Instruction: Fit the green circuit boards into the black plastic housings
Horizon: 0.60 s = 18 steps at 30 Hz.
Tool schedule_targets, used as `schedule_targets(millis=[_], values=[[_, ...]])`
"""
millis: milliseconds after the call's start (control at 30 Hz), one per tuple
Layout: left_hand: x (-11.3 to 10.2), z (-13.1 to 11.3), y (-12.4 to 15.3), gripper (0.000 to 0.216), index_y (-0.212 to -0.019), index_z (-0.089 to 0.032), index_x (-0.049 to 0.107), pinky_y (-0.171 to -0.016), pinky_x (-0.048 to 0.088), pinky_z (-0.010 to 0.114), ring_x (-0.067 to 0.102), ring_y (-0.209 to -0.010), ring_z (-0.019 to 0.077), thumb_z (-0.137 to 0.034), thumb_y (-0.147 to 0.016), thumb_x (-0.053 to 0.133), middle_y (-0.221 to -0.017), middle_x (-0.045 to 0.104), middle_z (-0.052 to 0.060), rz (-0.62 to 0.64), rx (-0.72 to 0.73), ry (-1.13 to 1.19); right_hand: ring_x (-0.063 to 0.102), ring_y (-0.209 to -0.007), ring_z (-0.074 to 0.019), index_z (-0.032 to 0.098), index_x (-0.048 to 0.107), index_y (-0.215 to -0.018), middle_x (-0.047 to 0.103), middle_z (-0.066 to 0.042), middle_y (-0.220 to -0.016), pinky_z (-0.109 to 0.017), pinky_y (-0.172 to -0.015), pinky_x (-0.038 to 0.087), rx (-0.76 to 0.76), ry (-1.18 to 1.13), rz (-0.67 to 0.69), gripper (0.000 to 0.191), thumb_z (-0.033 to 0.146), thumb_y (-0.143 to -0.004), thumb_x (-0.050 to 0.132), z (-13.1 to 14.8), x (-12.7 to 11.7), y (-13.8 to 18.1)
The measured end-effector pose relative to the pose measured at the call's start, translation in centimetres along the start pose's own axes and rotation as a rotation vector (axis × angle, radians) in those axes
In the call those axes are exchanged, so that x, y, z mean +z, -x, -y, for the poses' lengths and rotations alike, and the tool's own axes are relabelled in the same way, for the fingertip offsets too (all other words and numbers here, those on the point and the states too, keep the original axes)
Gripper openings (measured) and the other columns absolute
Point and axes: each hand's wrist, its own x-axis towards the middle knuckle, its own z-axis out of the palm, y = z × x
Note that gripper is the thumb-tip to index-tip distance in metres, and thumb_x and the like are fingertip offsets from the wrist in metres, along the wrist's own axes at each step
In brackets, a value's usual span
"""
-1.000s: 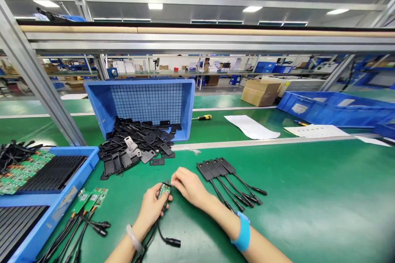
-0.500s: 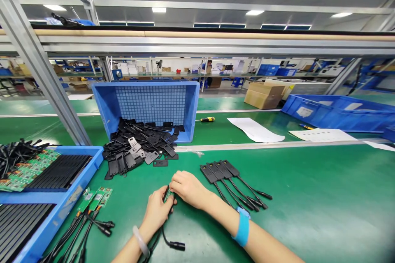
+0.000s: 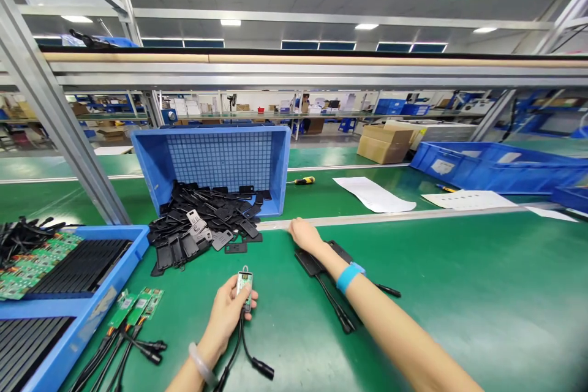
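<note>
My left hand [image 3: 228,313] is closed around a small green circuit board [image 3: 244,282] in a black holder, and its black cables [image 3: 250,358] hang down onto the green mat. My right hand [image 3: 304,234] is stretched far forward, near the pale strip [image 3: 413,215] at the bench's far edge, fingers curled at something small that I cannot make out. My right forearm, with a blue wristband [image 3: 349,276], crosses over a row of black cased cable assemblies [image 3: 331,282].
A tipped blue crate [image 3: 215,159] spills black plastic covers [image 3: 202,226]. At left a blue tray [image 3: 68,294] holds black parts and green boards. Several boards with cables [image 3: 133,318] lie beside it. A screwdriver [image 3: 301,181], papers [image 3: 374,193], a cardboard box [image 3: 383,141] and blue bins [image 3: 500,165] sit farther back.
My right hand left the board and reached forward to the bench's far strip, over the cased assemblies. My left hand kept the board and turned it more upright.
</note>
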Motion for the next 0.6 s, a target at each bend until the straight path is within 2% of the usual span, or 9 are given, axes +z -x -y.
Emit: schedule_targets(millis=[67, 133, 233, 333, 367, 433, 533, 600], values=[[0.0, 0.0, 0.0, 0.090, -0.113, -0.003, 0.043, -0.052, 0.043, 0.019, 0.053, -0.071, 0.0111, -0.066, -0.055, 0.071, -0.091, 0.060, 0.014, 0.009, 0.005, 0.064, 0.055, -0.097, -0.0261, -0.001, 0.060, -0.100, 0.055, -0.019, -0.101, -0.039, -0.084, 0.041, 0.083, 0.039, 0.021, 0.025, 0.010, -0.089, 0.041, -0.7, 0.2, -0.9], [0.0, 0.2, 0.0, 0.090, -0.117, -0.002, 0.042, -0.054, 0.044, 0.019, 0.053, -0.073, 0.0109, -0.056, -0.054, 0.077, -0.095, 0.060, 0.015, 0.025, -0.008, 0.142, 0.054, -0.100, -0.0270, 0.000, 0.062, -0.099, 0.055, -0.019, -0.103, -0.041, -0.085, 0.041, 0.101, 0.056, 0.000, 0.025, 0.006, -0.087, 0.040, -0.3, 0.2, -1.4], [0.0, 0.8, -0.3, 0.095, -0.124, -0.002, 0.038, -0.059, 0.046, 0.020, 0.056, -0.077, 0.0117, -0.040, -0.050, 0.083, -0.100, 0.060, 0.016, 0.038, -0.017, 0.245, 0.054, -0.100, -0.0237, 0.005, 0.063, -0.097, 0.056, -0.015, -0.104, -0.037, -0.086, 0.039, 0.003, -0.015, -0.044, 0.025, 0.009, -0.089, 0.039, 2.2, 0.2, -2.0], [0.0, 1.1, -0.3, 0.107, -0.134, -0.004, 0.027, -0.067, 0.050, 0.022, 0.060, -0.082, 0.0155, -0.036, -0.050, 0.085, -0.101, 0.061, 0.017, 0.024, -0.015, 0.311, 0.056, -0.092, -0.0166, 0.014, 0.062, -0.094, 0.061, -0.006, -0.096, -0.026, -0.080, 0.039, -0.095, -0.190, -0.033, 0.017, 0.025, -0.089, 0.051, 5.4, 1.1, -3.0], [0.0, 1.0, -0.3, 0.111, -0.136, -0.005, 0.023, -0.070, 0.050, 0.023, 0.061, -0.083, 0.0170, -0.037, -0.050, 0.085, -0.102, 0.060, 0.018, 0.022, -0.029, 0.318, 0.056, -0.092, -0.0153, 0.015, 0.061, -0.097, 0.061, -0.004, -0.096, -0.024, -0.079, 0.039, -0.105, -0.248, -0.032, 0.019, 0.030, -0.086, 0.055, 6.3, 1.6, -3.3], [0.0, 0.5, 0.1, 0.116, -0.140, -0.009, 0.017, -0.070, 0.052, 0.026, 0.063, -0.082, 0.0187, -0.040, -0.050, 0.085, -0.106, 0.059, 0.019, 0.022, -0.075, 0.324, 0.055, -0.094, -0.0149, 0.014, 0.055, -0.108, 0.059, -0.006, -0.103, -0.024, -0.080, 0.038, -0.104, -0.340, -0.038, 0.036, 0.033, -0.080, 0.065, 7.8, 2.8, -3.9], [0.1, -0.1, 0.6, 0.113, -0.142, -0.014, 0.015, -0.066, 0.052, 0.027, 0.063, -0.074, 0.0168, -0.040, -0.055, 0.083, -0.113, 0.057, 0.018, 0.034, -0.093, 0.335, 0.051, -0.096, -0.0170, 0.009, 0.046, -0.121, 0.052, -0.012, -0.113, -0.026, -0.082, 0.037, -0.092, -0.431, -0.057, 0.060, 0.027, -0.071, 0.072, 8.9, 4.1, -4.1], [0.0, -0.3, 0.7, 0.114, -0.143, -0.015, 0.011, -0.064, 0.052, 0.027, 0.062, -0.070, 0.0152, -0.038, -0.057, 0.082, -0.111, 0.058, 0.017, 0.029, -0.082, 0.350, 0.050, -0.094, -0.0170, 0.009, 0.048, -0.120, 0.051, -0.012, -0.113, -0.028, -0.081, 0.036, -0.088, -0.485, -0.074, 0.058, 0.021, -0.069, 0.072, 9.0, 4.3, -3.9]])
